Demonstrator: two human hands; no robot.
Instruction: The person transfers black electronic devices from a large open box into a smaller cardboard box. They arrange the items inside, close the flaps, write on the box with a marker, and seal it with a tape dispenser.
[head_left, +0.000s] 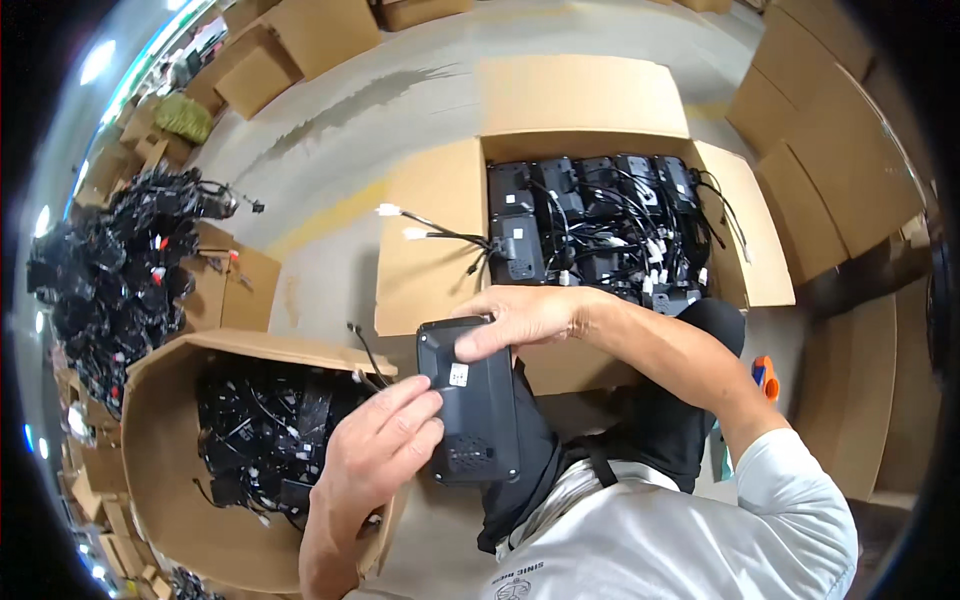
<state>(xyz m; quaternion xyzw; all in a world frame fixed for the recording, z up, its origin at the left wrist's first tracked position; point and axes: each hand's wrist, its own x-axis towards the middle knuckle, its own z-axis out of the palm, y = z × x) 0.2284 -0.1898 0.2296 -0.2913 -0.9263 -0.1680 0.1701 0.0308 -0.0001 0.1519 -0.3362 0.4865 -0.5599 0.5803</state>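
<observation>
A black rectangular electronic unit (470, 410) with a small white label and a round speaker grille is tilted up above my lap. My right hand (525, 318) grips its top end, the thumb lying across the back face. At its left edge, my left hand (385, 440) has its fingers bent and pressed together against the side; the palm and thumb are mostly hidden. A thin black cable (367, 350) sticks up beside the left fingertips. Whether those fingers also pinch it I cannot tell.
Ahead stands an open carton (580, 97) packed with similar black units and tangled cables with white plugs. Another carton (160, 460) at lower left holds more black parts. A heap of black parts (120, 270) lies far left. An orange-and-blue tool (765, 378) is right of my knee.
</observation>
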